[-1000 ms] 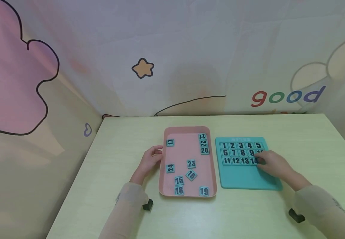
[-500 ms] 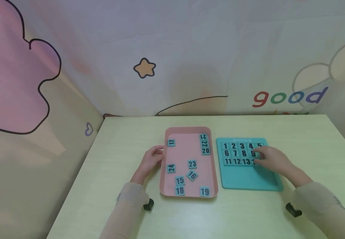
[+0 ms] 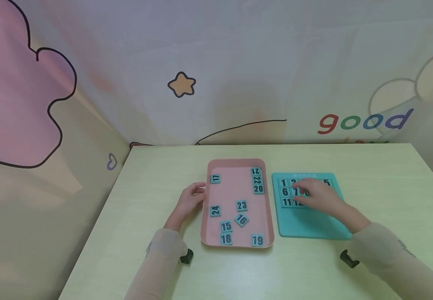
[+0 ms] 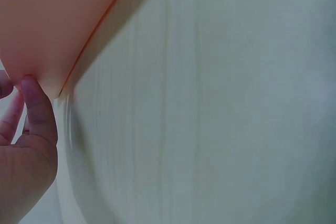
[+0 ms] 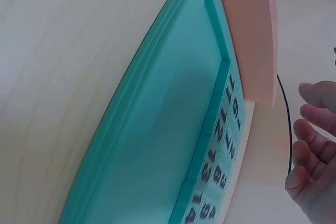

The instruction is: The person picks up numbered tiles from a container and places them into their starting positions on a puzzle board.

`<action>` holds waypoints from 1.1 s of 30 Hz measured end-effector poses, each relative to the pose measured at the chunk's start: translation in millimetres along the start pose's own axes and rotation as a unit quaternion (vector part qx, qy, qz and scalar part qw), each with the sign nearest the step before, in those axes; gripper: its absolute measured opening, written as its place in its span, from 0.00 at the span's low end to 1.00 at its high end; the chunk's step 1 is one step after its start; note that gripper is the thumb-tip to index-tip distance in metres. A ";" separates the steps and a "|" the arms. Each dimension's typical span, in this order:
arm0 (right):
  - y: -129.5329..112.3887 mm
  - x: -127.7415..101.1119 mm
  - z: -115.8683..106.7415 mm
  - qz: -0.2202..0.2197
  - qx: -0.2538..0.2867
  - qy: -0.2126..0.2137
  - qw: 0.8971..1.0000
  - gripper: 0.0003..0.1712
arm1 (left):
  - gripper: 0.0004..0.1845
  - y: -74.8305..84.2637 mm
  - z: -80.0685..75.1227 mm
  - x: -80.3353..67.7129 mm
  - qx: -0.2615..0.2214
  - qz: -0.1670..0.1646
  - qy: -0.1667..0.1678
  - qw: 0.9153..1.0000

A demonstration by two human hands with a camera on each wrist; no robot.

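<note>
At the left rim of a pink tray (image 3: pixel 228 196), my left hand (image 3: pixel 189 203) rests with relaxed fingers. In the left wrist view, its thumb (image 4: pixel 39 106) overlaps the tray's outer wall near a corner. My right hand (image 3: pixel 319 196) hovers above a teal number board (image 3: pixel 302 225), thumb and fingers apart. The right wrist view shows those fingers (image 5: pixel 302 153) loosely bent with nothing between them. Rows of number tiles (image 3: pixel 286 202) fill the board's upper part; the hand hides several of them. The board's lower part is bare.
In the tray lie loose number tiles, among them 15 (image 3: pixel 226 226), 16 (image 3: pixel 241 219) and 19 (image 3: pixel 257 240). Tiles 21, 22 and 20 (image 3: pixel 259 189) line its right side. Tray and board stand side by side on a pale wooden table (image 3: pixel 156 166), against a printed backdrop.
My right hand has lifted off the tile 14 area and moved left across the board, uncovering tile 5. My left hand has stayed at the tray.
</note>
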State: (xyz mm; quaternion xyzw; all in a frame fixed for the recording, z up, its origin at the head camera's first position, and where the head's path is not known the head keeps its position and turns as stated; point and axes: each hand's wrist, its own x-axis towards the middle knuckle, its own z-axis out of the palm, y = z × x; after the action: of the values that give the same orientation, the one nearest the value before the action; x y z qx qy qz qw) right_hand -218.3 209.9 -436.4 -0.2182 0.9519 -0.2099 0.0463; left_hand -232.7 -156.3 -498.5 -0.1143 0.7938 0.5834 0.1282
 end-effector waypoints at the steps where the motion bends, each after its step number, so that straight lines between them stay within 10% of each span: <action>1: -2.9 1.7 1.6 -0.004 0.003 0.000 1.000 0.20 | 0.19 0.2 0.1 0.2 0.000 -0.001 0.000 1.000; 33: -105.6 35.7 67.5 -0.146 0.020 -0.095 0.985 0.17 | 0.19 -1.3 0.0 0.0 -0.018 0.022 -0.002 1.000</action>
State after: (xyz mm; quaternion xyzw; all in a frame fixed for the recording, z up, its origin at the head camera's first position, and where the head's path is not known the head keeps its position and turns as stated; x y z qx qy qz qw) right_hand -196.5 82.5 -453.3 -0.3726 0.8968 -0.2117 0.1101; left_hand -232.3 -156.6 -499.7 -0.0979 0.7853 0.6005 0.1145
